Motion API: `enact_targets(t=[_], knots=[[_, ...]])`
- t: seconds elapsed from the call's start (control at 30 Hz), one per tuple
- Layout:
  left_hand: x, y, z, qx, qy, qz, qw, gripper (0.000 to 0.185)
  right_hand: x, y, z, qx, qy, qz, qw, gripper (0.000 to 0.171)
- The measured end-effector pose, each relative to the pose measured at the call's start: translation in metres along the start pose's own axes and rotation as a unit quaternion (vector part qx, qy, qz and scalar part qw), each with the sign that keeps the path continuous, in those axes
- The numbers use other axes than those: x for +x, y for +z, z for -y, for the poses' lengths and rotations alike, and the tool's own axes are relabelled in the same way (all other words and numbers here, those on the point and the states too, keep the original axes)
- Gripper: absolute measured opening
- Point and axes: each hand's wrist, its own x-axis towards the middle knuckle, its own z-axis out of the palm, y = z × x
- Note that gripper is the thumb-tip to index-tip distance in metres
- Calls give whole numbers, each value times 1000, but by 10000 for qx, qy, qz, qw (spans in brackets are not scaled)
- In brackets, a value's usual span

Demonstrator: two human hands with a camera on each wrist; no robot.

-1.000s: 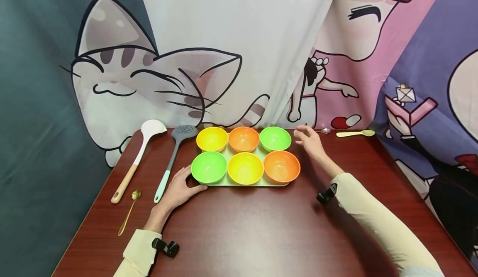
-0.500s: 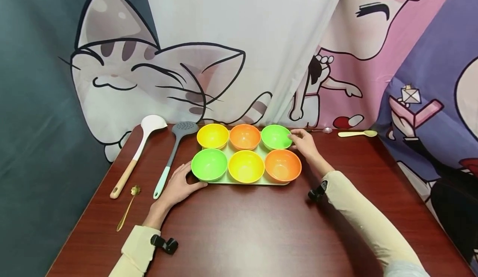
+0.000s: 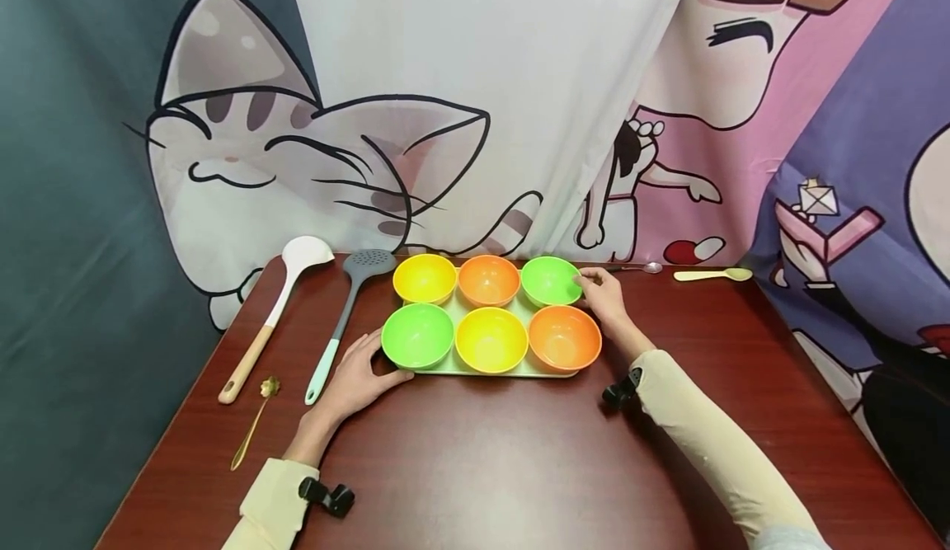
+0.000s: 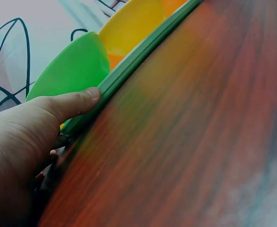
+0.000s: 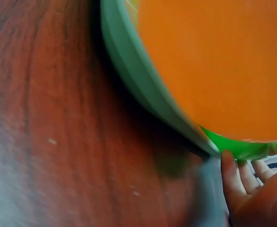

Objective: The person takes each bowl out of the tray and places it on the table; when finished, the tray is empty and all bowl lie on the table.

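Note:
A pale green tray (image 3: 490, 374) on the dark wooden table carries several small bowls in green, yellow and orange. My left hand (image 3: 359, 373) grips its front left corner beside the front green bowl (image 3: 417, 336). In the left wrist view the thumb (image 4: 77, 101) lies along the tray rim (image 4: 143, 52), with the other fingers tucked under. My right hand (image 3: 601, 293) is at the tray's back right corner, its fingers (image 5: 245, 182) curled against the back green bowl (image 3: 551, 279). The front orange bowl (image 5: 214, 56) fills the right wrist view.
Left of the tray lie a white ladle (image 3: 278, 307), a grey slotted spoon (image 3: 349, 303) and a thin gold spoon (image 3: 252, 422). A metal spoon (image 3: 638, 269) and a pale yellow spoon (image 3: 712, 274) lie at the back right. Printed curtains hang behind the table (image 3: 482, 467).
My right hand has come down and to the left, from hovering right of the tray to its back right corner by the green bowl. The left hand has stayed on its corner.

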Motion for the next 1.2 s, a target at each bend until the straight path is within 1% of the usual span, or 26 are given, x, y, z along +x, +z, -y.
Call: enact_targets(t=[0.1, 0.27, 0.4, 0.47, 0.57, 0.63, 0.73, 0.93, 1.03, 1.17, 1.2], knots=[[-1, 0, -1, 7, 19, -34, 10000, 85, -2, 3, -5, -78, -23, -135, 9999, 36], [-2, 1, -1, 22, 31, -43, 10000, 85, -1, 6, -9, -119, -376, -565, 9976, 30], [-4, 1, 0, 19, -46, -2, 10000, 85, 0, 8, -7, 51, -526, -921, 9943, 27], [-4, 2, 0, 30, -67, -5, 10000, 85, 0, 7, -5, 234, -551, -1113, 9920, 26], [-3, 2, 0, 32, -57, -37, 10000, 85, 0, 5, -1, 683, -494, -1354, 9872, 19], [-2, 1, 0, 50, -48, -21, 10000, 86, -1, 2, 0, 999, -370, -1442, 9838, 12], [-1, 1, -1, 55, -47, -27, 10000, 85, -2, -5, 1, 1302, -296, -1545, 9789, 5], [1, 2, -1, 74, -35, -19, 10000, 85, -4, -21, 3, 1623, -346, -1822, 9692, 7], [0, 2, -2, 71, -24, -1, 10000, 85, -5, -28, 4, 1690, -347, -1914, 9662, 9], [0, 2, -2, 54, -79, -17, 10000, 84, -7, -37, 3, 1776, -313, -2002, 9630, 15], [-1, 2, -2, 69, -74, -19, 9999, 84, -7, -40, 2, 1833, -312, -2060, 9607, 16]])
